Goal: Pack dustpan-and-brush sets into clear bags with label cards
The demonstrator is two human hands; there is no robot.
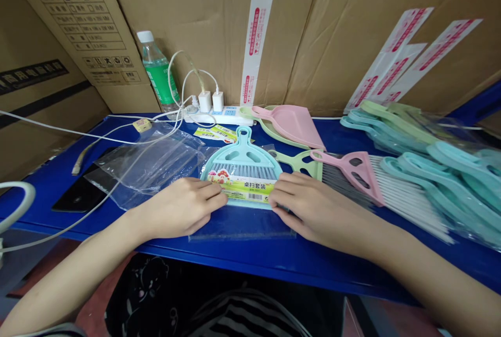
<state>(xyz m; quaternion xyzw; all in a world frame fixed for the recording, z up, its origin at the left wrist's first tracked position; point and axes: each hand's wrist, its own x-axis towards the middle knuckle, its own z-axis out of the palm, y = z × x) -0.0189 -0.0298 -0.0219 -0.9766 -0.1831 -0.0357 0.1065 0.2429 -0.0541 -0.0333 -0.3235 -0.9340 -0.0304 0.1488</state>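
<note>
A light blue dustpan and brush set (243,157) lies flat in front of me, handle pointing away. It sits in a clear plastic bag (242,225) whose end reaches toward the table's front edge. A printed label (250,188) with a mushroom picture crosses the brush bristles. My left hand (186,205) is closed at the left edge of the set, fingers curled by the label's end. Opposite it, my right hand (299,204) is closed on the right edge. The fingertips partly hide the label's ends.
Pink dustpan (295,123), green brush (301,162) and pink brush (358,170) lie behind and right. Several blue bagged sets (450,175) are piled at far right. Left are empty bags (152,159), a black phone (82,191), cables, a power strip (223,115) and a bottle (158,79).
</note>
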